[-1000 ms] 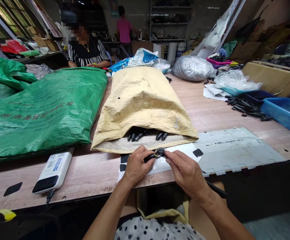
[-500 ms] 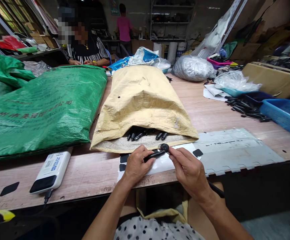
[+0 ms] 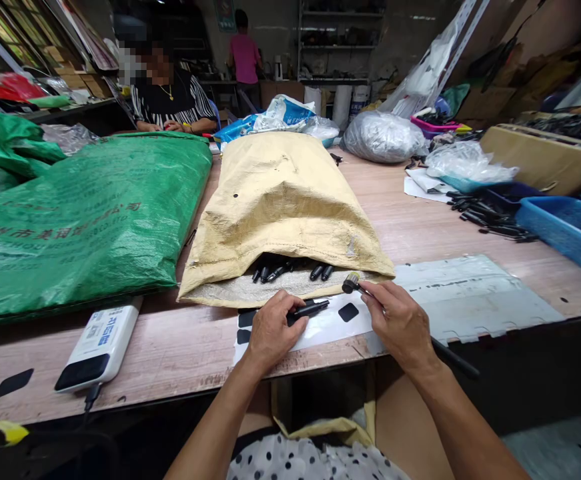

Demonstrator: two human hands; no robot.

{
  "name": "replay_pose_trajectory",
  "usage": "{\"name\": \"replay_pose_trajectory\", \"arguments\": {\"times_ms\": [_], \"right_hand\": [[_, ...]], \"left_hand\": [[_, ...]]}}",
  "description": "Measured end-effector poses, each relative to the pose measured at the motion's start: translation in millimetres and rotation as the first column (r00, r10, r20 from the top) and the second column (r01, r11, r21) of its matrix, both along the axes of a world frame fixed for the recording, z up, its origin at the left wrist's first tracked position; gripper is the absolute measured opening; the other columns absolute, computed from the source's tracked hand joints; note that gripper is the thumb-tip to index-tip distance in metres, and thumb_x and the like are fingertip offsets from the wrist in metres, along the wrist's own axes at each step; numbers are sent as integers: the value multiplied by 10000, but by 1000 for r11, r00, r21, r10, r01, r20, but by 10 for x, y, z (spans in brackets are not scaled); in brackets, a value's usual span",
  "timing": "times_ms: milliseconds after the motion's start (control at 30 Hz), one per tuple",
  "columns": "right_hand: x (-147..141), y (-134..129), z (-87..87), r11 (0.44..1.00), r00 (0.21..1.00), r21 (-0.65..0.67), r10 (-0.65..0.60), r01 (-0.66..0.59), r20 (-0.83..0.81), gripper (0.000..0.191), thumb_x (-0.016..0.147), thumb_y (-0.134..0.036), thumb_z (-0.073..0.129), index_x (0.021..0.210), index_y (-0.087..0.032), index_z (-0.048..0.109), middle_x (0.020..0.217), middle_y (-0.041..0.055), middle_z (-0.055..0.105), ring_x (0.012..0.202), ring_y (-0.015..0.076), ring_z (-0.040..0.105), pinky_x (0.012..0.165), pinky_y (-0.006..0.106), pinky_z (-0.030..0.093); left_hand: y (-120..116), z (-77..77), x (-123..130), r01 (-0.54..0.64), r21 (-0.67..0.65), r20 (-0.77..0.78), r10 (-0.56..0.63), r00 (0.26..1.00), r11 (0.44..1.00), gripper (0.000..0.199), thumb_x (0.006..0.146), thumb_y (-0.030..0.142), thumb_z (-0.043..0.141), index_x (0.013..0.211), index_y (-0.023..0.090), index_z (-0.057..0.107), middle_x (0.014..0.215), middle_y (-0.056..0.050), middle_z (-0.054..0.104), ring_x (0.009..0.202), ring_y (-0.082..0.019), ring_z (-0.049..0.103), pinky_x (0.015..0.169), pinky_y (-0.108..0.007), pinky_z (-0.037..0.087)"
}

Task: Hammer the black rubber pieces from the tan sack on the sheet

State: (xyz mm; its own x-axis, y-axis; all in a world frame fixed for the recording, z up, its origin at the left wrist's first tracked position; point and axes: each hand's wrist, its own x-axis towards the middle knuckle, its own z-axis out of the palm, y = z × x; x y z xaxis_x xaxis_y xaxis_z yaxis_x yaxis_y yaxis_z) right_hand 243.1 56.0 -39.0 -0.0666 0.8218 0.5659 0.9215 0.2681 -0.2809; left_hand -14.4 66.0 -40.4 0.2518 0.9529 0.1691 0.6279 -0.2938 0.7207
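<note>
My left hand (image 3: 276,328) is closed around a slim black pen-like tube (image 3: 312,309), whose narrow end points right. In my right hand (image 3: 403,321) is a small mallet (image 3: 351,283) with a short cylindrical head, dark with a yellowish face. Its dark handle runs under my palm and shows again behind the wrist. The mallet head is apart from the tube, up and to the right of it. Beneath both hands lies a white sheet (image 3: 337,330) with black rounded patches. Just beyond, a tan woven sack (image 3: 290,200) lies with its mouth toward me, several black tubes (image 3: 270,272) showing inside.
A full green sack (image 3: 95,213) fills the left, with a white power bank (image 3: 101,343) and cable before it. A grey sheet (image 3: 480,293) lies right. Farther right are loose black tubes (image 3: 490,217) and a blue basket (image 3: 570,230). A person (image 3: 173,100) sits opposite.
The mallet head has moved from the tube's tip up and right, turning so its yellowish face shows. My left hand keeps its grip on the tube almost in place. The view shifts slightly.
</note>
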Motion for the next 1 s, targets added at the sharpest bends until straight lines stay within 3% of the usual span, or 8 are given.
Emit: {"name": "replay_pose_trajectory", "arguments": {"times_ms": [200,767,900,1000], "right_hand": [[138,98,-234,995,991,2,-100,100,86,259,936,-223,554,1151,-237,699,954,49,696,916,212,604,804,328,459],[96,75,-223,994,988,10,-111,111,112,271,947,-247,526,1170,-232,679,926,54,664,880,214,543,789,330,405],[92,69,-209,994,987,8,-110,110,118,264,951,-242,517,1160,-230,678,923,58,658,880,215,544,788,330,403],[90,66,-200,993,986,-9,-113,115,124,263,950,-243,526,1166,-228,676,931,57,658,891,216,546,794,329,403]], "left_hand": [[2,0,6,-24,-4,17,24,1000,1000,199,785,151,653,970,225,648,909,4,628,810,-172,604,786,-300,460],[-40,41,-3,2,-14,-17,-2,1000,1000,171,815,198,665,982,229,651,949,-11,641,818,-187,597,766,-306,442],[-306,254,44,195,-38,15,-194,981,980,114,913,281,626,1011,236,661,966,-34,663,909,-206,609,802,-301,441],[-639,360,130,436,-220,106,-423,900,872,118,959,313,586,1026,274,676,930,1,700,840,-170,633,739,-261,438]]}}
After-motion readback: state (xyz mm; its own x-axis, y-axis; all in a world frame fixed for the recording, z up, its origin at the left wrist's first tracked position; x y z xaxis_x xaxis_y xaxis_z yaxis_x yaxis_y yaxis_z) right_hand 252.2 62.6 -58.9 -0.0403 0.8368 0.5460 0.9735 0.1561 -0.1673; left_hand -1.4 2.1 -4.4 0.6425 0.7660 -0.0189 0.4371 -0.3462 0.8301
